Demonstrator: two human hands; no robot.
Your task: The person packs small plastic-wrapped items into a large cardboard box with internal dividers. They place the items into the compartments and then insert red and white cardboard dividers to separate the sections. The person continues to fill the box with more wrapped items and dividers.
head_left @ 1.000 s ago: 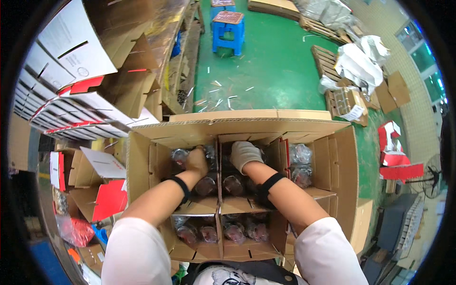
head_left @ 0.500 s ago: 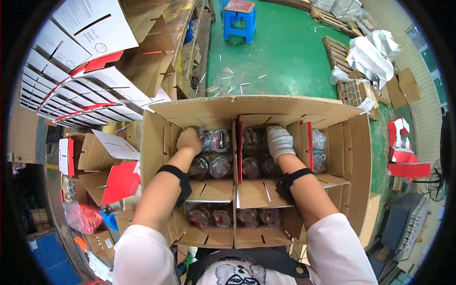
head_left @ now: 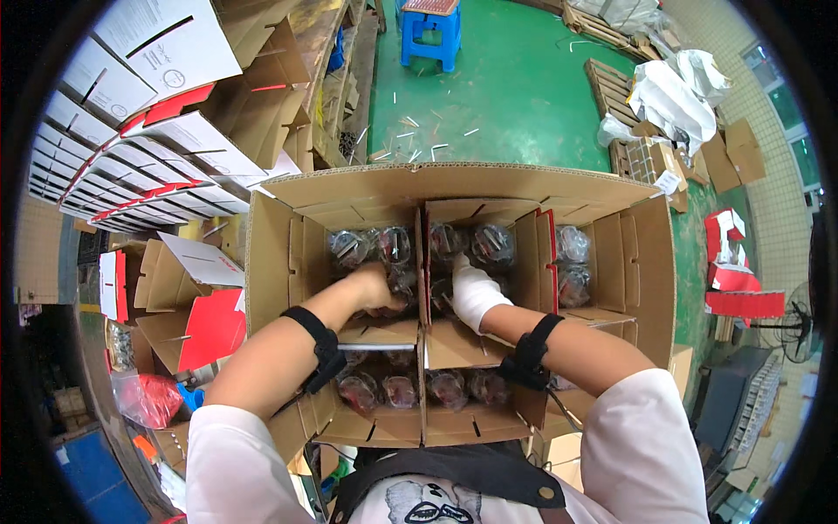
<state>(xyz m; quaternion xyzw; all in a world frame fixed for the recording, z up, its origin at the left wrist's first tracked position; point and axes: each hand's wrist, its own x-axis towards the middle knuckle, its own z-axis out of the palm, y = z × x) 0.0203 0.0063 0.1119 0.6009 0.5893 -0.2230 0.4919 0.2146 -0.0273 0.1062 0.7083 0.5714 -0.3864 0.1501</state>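
Observation:
A large cardboard box [head_left: 436, 182] stands open before me, split by cardboard dividers into compartments. Round, clear items in plastic wrap, perhaps jars or glasses, fill several of them, among them a wrapped item [head_left: 349, 249] at the far left. My bare left hand [head_left: 374, 284] reaches into the far-left compartment, at the nearer wrapped items, fingers pointing down and partly hidden. In the compartment beside it, my white-gloved right hand [head_left: 476, 293] is low among other wrapped items, near a wrapped item [head_left: 491, 245]. Its fingertips are out of sight. Both wrists wear black straps.
White and red folded cartons [head_left: 166, 166] are stacked at the left, above a red plastic bag [head_left: 144, 400]. A blue stool [head_left: 431, 39] stands on the green floor ahead. At the right are a wooden pallet [head_left: 608, 92] with white sacks and a fan [head_left: 796, 323].
My left hand has come nearer and rightward from the compartment's far-left corner. My right hand has shifted nearer and leftward, uncovering a wrapped item at the back. The whole view has shifted slightly.

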